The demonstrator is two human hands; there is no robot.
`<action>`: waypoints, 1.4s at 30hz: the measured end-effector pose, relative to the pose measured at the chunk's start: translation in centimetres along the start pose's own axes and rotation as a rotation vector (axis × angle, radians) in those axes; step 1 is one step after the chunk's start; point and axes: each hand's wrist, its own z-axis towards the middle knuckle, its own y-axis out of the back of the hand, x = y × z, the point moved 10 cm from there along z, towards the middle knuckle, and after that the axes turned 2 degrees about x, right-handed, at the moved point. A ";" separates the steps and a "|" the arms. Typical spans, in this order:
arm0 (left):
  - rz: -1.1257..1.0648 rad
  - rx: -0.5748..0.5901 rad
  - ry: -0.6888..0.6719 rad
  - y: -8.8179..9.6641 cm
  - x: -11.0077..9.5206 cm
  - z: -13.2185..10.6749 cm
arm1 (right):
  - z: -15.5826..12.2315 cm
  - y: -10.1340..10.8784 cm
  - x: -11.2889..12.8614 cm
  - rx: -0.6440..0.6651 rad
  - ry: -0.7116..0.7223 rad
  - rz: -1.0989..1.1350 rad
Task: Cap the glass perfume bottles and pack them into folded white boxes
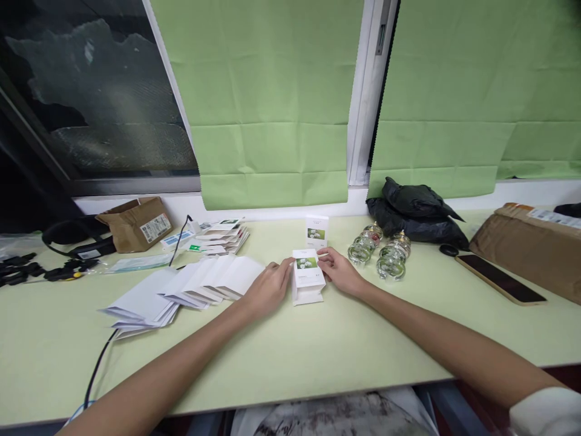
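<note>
A small white box (307,280) with a flower print is held near the middle of the table (290,363), tilted back, with a flap at its near end resting on the surface. It is grasped from both sides: the left hand (267,289) is closed on its left wall with the fingertips, and the right hand (338,272) is pinched on its upper right edge. The work in hand is judged to be the shaping of the box from thin card. For that to be done well, pressure should be kept light and even on both walls, so that the card is squared rather than creased, and any flap should be folded along its scored line with the box braced on the table. A second box (316,231) is stood upright just behind, and glass bottles (381,251) are grouped near the right hand; the wrists are best kept low so that neither is knocked. Flat blanks (190,284) are fanned out just left of the left hand, overlapping one another, with a cable (97,363) seen emerging from under them.
</note>
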 end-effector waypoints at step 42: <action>-0.139 0.067 -0.232 -1.3 -2.0 -0.7 | -3.9 -1.2 4.7 0.152 0.341 -0.425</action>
